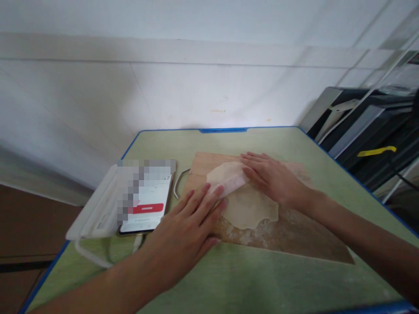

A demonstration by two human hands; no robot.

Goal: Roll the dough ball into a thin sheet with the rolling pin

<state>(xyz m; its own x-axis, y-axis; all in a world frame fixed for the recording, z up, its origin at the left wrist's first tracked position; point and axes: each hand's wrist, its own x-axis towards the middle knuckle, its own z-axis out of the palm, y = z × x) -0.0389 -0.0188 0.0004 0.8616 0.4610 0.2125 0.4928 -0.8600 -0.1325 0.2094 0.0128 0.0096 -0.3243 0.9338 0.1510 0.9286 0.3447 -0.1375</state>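
Observation:
A pale rolling pin point(231, 185) lies slantwise across a thin, uneven sheet of dough point(250, 209). On its near-left end rests my left hand point(193, 222), palm down, fingers stretched out. The far-right end is under my right hand point(270, 176), also flat with its fingers extended; both ends of the pin are covered by the hands. Beneath the dough is a wooden board point(307, 237), dusted with flour along the front of the dough.
The board lies on a green table point(248, 279) with a blue edge. Left of it, a phone point(149, 218) with a lit, partly blurred screen leans against a white device point(94, 209) with a cable. A white wall point(196, 91) stands behind; dark panels point(369, 126) lean at right.

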